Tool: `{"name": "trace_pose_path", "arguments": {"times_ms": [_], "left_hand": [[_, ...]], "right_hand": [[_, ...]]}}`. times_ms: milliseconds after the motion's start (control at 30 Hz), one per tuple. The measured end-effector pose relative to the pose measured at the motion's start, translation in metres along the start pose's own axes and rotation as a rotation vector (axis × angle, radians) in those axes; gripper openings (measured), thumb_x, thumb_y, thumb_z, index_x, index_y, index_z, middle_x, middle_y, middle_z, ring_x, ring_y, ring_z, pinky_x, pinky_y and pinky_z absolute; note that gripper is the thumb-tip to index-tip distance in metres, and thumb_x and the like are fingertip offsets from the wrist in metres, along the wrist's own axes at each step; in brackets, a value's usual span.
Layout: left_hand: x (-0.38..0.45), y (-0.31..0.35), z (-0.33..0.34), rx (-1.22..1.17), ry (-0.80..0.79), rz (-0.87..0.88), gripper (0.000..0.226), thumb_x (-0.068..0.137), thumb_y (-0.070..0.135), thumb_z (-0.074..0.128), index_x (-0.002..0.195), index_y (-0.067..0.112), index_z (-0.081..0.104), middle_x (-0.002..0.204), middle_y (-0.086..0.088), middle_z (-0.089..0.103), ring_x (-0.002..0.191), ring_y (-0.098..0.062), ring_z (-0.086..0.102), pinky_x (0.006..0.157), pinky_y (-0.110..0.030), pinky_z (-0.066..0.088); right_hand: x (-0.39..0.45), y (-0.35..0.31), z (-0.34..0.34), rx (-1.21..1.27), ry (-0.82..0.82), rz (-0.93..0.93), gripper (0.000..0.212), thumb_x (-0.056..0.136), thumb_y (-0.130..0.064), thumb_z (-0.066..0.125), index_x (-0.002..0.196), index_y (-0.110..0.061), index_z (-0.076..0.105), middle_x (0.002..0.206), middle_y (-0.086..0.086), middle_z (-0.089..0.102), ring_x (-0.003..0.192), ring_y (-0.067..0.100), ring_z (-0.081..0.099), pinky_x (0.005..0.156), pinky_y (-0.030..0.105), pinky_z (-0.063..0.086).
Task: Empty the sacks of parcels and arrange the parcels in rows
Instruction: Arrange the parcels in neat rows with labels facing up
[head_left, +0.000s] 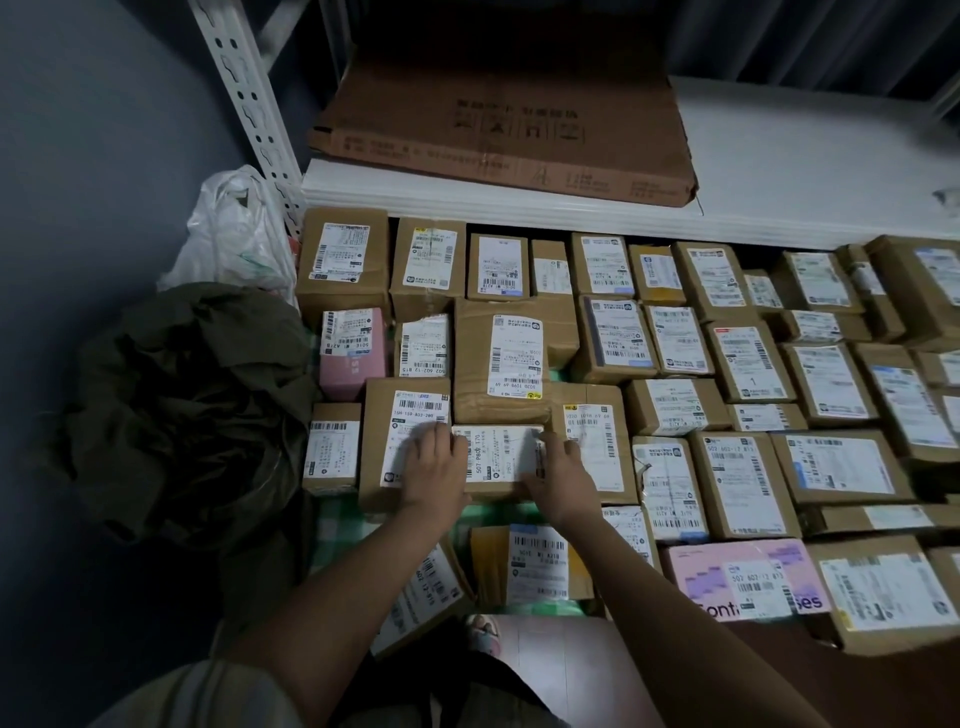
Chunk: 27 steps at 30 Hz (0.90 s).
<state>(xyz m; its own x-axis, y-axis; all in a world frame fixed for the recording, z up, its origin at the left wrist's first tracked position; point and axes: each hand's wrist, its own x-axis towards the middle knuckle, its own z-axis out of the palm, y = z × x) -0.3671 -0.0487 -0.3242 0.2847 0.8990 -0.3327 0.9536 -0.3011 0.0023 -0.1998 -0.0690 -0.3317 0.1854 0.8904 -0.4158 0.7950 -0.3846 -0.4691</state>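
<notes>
Far left: dark green sack (192, 410), crumpled and slumped on the floor; white plastic bag (236, 234) behind it, against the shelf post (244, 104).
Centre: small parcel (498, 460), white label up, lying between two larger brown boxes in the near row. Left hand (434, 470) grips its left edge, fingers curled over the label of the neighbouring box (405, 441). Right hand (561, 478) grips its right edge; the fingertips are hard to make out, apparently curled.
Right: rows of labelled cardboard parcels (748, 364), packed close, extending beneath a white shelf (779, 156); flattened carton (509, 119) lying on it. Pink box (743, 577) near front.
</notes>
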Motion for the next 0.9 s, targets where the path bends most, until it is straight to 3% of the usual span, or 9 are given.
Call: {"name": "trace_pose_path", "arguments": {"times_ms": [133,233,300,400,500,633,900], "left_hand": [[-0.001,-0.005,0.001,-0.11,-0.017,0.101,0.069,0.087,0.031,0.062,0.145,0.018,0.027,0.152,-0.009,0.016,0.142,-0.03,0.01,0.117,-0.045,0.006],[-0.009,-0.019,0.001,-0.303,-0.09,0.142,0.077,0.09,0.032,0.059,0.152,0.029,0.014,0.158,-0.001,-0.003,0.145,-0.028,-0.008,0.117,-0.049,-0.003],[-0.016,-0.031,0.003,-0.365,-0.128,0.12,0.087,0.089,0.035,0.062,0.153,0.035,0.004,0.159,0.003,-0.012,0.146,-0.026,-0.013,0.117,-0.051,-0.002],[-0.025,-0.045,0.009,-0.288,-0.138,0.072,0.098,0.085,0.041,0.066,0.153,0.034,-0.004,0.159,0.001,-0.015,0.146,-0.026,-0.014,0.118,-0.047,-0.001],[-0.029,-0.051,0.013,-0.248,-0.134,0.033,0.095,0.087,0.038,0.064,0.154,0.029,-0.003,0.16,-0.002,-0.013,0.146,-0.026,-0.011,0.118,-0.042,-0.001],[-0.031,-0.049,0.016,-0.23,-0.074,0.024,0.08,0.094,0.03,0.056,0.154,0.027,0.004,0.161,-0.002,-0.007,0.147,-0.025,-0.005,0.118,-0.039,0.001],[-0.031,-0.051,0.022,-0.338,-0.052,0.015,0.078,0.093,0.028,0.059,0.154,0.028,0.01,0.162,0.0,-0.006,0.148,-0.023,-0.006,0.118,-0.041,0.002]], "right_hand": [[-0.006,0.002,-0.002,-0.234,0.01,-0.147,0.055,0.094,-0.029,0.058,0.142,-0.018,0.033,0.139,0.011,0.039,0.115,0.031,0.054,0.083,0.042,0.054],[-0.021,0.01,-0.008,-0.321,0.026,-0.477,0.053,0.09,-0.039,0.059,0.136,-0.016,0.045,0.132,0.01,0.046,0.117,0.028,0.048,0.086,0.041,0.053],[-0.031,0.019,-0.009,-0.364,-0.116,-0.668,0.062,0.084,-0.048,0.061,0.136,-0.018,0.046,0.135,0.009,0.047,0.121,0.028,0.045,0.095,0.048,0.048],[-0.036,0.031,0.0,-0.625,-0.328,-0.669,0.089,0.075,-0.056,0.072,0.147,-0.019,0.033,0.151,0.009,0.029,0.137,0.028,0.027,0.111,0.045,0.03],[-0.035,0.037,0.014,-0.823,-0.337,-0.653,0.102,0.071,-0.058,0.075,0.149,-0.016,0.026,0.151,0.014,0.028,0.137,0.032,0.027,0.113,0.044,0.027],[-0.033,0.034,0.02,-0.833,-0.28,-0.712,0.095,0.079,-0.047,0.072,0.152,-0.016,0.02,0.15,0.014,0.029,0.137,0.031,0.029,0.109,0.044,0.03],[-0.036,0.028,0.024,-0.735,-0.258,-0.704,0.088,0.083,-0.041,0.068,0.152,-0.013,0.019,0.15,0.015,0.028,0.135,0.032,0.031,0.104,0.045,0.038]]}}
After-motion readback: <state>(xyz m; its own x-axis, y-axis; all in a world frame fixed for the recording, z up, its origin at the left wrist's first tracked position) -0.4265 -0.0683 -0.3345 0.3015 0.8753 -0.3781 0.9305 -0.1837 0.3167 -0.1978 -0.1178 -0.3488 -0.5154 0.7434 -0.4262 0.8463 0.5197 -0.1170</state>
